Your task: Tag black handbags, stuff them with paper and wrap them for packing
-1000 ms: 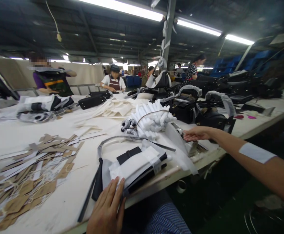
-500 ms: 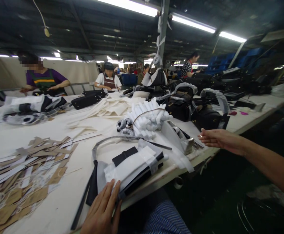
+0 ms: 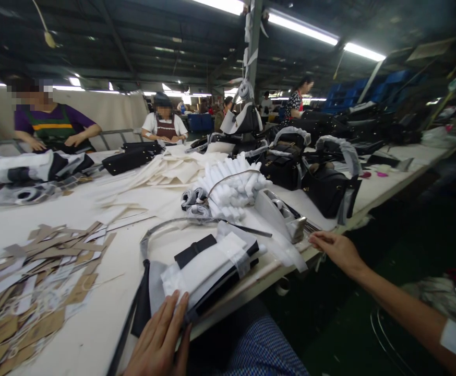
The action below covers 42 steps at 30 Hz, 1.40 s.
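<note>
My left hand (image 3: 161, 334) lies flat with fingers stretched out on the near end of a black bag (image 3: 220, 282). White foam sheet (image 3: 208, 263) and clear film cover part of that bag, and its wrapped strap (image 3: 144, 243) loops out behind it. At the table's front edge my right hand (image 3: 339, 250) is closed in a pinch, thumb and fingertips together. Its fingertips are at the ends of some thin strips (image 3: 311, 227) beside a grey tape dispenser (image 3: 277, 209). Whatever sits in the pinch is too small to make out.
Rolled white foam pieces (image 3: 234, 188) are heaped behind the bag. Cardboard strips and tags (image 3: 44, 277) spread over the table's left. Black handbags (image 3: 325, 190) stand at the right rear. Across the table, a co-worker in an apron (image 3: 56, 125) and several other people are visible.
My right hand has moved slightly left and down, its fingers going from stretched out to a pinch at the strips. My left hand stays on the bag. The view has shifted a little.
</note>
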Available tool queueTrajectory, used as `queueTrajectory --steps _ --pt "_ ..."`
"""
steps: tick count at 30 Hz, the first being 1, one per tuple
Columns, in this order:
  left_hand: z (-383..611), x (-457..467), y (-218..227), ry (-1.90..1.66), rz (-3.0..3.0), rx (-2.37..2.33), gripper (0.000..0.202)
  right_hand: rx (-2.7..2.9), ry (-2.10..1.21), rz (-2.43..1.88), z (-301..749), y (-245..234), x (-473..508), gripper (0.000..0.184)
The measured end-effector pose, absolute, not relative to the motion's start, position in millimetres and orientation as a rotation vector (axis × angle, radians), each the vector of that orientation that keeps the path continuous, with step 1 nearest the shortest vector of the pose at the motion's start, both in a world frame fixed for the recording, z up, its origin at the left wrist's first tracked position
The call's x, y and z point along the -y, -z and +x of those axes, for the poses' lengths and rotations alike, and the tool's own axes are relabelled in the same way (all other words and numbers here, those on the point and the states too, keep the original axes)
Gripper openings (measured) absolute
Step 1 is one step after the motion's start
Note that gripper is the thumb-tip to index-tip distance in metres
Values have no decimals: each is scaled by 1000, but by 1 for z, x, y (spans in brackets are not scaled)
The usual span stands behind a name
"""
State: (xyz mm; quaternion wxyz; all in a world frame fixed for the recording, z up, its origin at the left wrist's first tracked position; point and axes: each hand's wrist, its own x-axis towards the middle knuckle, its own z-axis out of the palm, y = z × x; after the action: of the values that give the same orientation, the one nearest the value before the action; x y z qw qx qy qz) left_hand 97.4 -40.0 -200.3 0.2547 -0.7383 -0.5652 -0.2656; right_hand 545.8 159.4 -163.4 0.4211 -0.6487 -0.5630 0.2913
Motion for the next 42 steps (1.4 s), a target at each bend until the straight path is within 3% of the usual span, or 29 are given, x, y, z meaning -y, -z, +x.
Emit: queueTrajectory --steps 5,10,13,17,21,25,36,42 --pt "96 41 197 738 -2017 1532 55 2053 -144 -1453 552 133 -139 25" --pt "87 43 194 735 -2048 1569 49 2631 -39 -1002 500 82 -130 24" --pt "85 46 193 723 -2091 1642 50 2798 -185 -598 442 57 -127 23" --pt "91 49 189 783 -2141 1777 51 2883 -648 -171 358 38 -128 14" --pt "95 50 188 890 -2165 1874 52 2985 -1005 79 281 42 -147 16" --pt "97 50 189 952 -2162 1927 51 3115 -1109 229 217 62 -174 26" --pt "96 48 195 1004 -2122 1860 51 3646 -528 479 122 87 -191 16" --pt "106 28 206 1180 -1735 1744 29 3770 -252 436 107 84 -181 21"
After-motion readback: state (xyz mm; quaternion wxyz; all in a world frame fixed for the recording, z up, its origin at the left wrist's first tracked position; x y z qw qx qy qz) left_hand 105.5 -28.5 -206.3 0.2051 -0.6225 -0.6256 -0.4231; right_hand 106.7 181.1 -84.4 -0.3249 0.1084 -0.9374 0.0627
